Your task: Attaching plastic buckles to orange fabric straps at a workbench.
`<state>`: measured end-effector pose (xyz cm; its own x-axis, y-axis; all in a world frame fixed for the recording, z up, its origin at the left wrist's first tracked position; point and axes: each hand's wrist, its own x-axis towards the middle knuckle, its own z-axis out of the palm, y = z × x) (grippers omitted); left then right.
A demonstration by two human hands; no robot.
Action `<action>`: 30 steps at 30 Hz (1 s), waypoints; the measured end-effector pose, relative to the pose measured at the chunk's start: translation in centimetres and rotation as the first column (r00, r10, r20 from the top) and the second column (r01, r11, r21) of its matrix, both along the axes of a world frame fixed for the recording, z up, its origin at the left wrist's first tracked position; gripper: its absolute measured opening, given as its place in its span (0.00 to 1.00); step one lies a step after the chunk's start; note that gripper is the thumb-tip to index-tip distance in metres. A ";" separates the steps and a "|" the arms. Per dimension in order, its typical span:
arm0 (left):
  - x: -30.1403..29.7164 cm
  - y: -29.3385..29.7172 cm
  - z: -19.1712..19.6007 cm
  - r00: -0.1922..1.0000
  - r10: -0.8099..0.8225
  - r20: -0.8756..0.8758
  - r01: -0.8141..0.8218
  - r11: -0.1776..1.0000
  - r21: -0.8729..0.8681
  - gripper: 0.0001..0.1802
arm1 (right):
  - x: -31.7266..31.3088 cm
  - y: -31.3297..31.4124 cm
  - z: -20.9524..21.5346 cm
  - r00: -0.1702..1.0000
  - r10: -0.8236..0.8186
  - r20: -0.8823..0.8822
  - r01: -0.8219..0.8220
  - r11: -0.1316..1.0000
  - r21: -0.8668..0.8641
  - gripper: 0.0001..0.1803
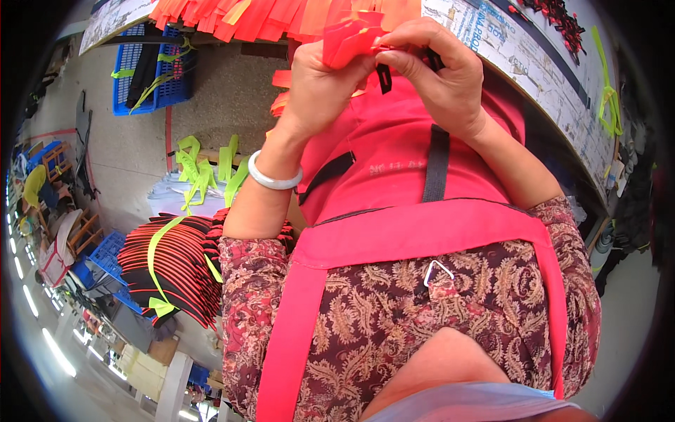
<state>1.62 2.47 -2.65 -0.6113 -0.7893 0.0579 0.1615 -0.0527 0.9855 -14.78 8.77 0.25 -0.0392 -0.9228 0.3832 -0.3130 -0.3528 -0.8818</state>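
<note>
Orange-red strips [342, 46] are up in both hands, just in front of the table [460, 21] and over its near edge. My left hand [327, 84] is closed around the folded bunch; a white bangle [274, 173] sits on that wrist. On my right hand [443, 77], thumb and index are pinched narrow at the strips' end. A black slotted piece [384, 79] hangs right below that pinch; can't tell if the fingers grip it too. Red apron [415, 232] spans the lap side. More orange strips [271, 21] lie in a row, hanging over the table's near edge. Left of the apron: a stack of black-and-red pieces [190, 267], tied with a yellow-green band [152, 253]. Small black-and-red parts [559, 24] are heaped toward the table's far right. Blue basket [130, 77] by the table's left end. Farther left, a blue crate [109, 253].
</note>
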 end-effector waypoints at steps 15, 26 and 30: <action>-0.4 0.0 -0.4 0.996 0.034 -0.085 -0.035 0.999 -0.014 0.11 | -0.5 -0.1 -0.3 0.994 -0.006 -0.108 0.022 0.989 0.146 0.08; -0.4 0.0 0.6 0.996 0.043 -0.082 -0.053 0.991 -0.125 0.10 | 0.1 0.0 -0.1 1.000 -0.026 0.015 0.025 0.997 0.078 0.08; -0.3 -0.5 0.6 0.999 0.033 -0.028 -0.036 0.994 -0.105 0.10 | 0.6 -0.1 -0.5 0.983 -0.055 0.173 0.031 0.990 0.140 0.08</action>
<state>1.36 2.02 -2.02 -0.5811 -0.7984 0.1575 0.1874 0.0570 0.9806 -14.14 8.71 -0.21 -0.1357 -0.9617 0.2380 -0.1613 -0.2156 -0.9631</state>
